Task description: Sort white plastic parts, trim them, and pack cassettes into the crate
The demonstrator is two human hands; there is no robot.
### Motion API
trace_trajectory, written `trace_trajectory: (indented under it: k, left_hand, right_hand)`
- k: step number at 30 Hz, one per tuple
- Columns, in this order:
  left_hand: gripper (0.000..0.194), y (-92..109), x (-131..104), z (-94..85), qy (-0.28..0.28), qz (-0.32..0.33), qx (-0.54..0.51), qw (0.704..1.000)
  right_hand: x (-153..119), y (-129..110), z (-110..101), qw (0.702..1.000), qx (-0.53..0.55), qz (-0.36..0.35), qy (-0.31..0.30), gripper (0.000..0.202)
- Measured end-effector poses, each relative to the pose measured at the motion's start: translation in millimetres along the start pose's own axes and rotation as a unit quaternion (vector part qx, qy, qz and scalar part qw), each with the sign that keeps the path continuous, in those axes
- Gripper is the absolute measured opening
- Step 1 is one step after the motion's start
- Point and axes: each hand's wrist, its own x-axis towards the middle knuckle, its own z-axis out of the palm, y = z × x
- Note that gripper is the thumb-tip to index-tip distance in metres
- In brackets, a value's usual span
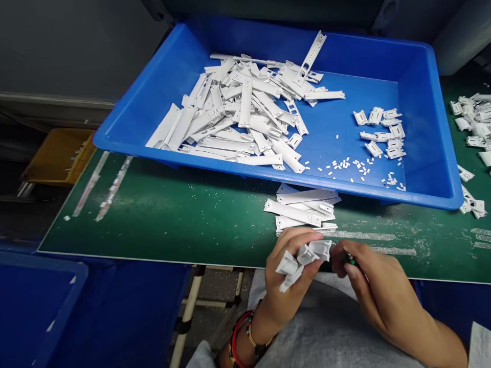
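Note:
My left hand is closed round several white plastic parts, their hollow ends facing up. Close on its right, my right hand grips a slim black-and-green handled tool; its working end is hidden near the parts. Just beyond my hands, a small pile of long white plastic strips lies on the green tabletop. Many similar strips are heaped inside the large blue tray.
Short white pieces and tiny white scraps lie in the tray's right part. More white parts sit on the table at far right. A yellow bin stands left, and a blue container is lower left.

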Motion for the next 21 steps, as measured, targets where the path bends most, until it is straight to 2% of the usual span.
trace_trajectory:
  k: [6,10,13,17,21]
  left_hand:
    - [0.022,-4,0,-0.4,-0.010,0.027,0.007,1.000]
    - [0.022,-6,2,-1.1,-0.011,0.036,0.012,0.999]
    - [0.025,-5,2,-3.1,-0.013,0.027,0.006,1.000]
    - [0.029,0,3,-5.5,-0.021,0.028,-0.010,0.999]
    - [0.028,-4,4,-4.8,-0.013,0.066,-0.027,0.997]
  right_hand:
    - [2,4,-7,0.998,-0.028,-0.034,-0.039,0.020]
    - [2,6,-16,0.995,-0.068,-0.040,-0.061,0.022]
    - [2,6,-19,0.995,-0.061,-0.033,-0.067,0.027]
    - [1,4,-17,0.999,-0.005,-0.009,-0.049,0.032]
    - [-2,6,-11,1.000,0.000,-0.008,0.005,0.029]
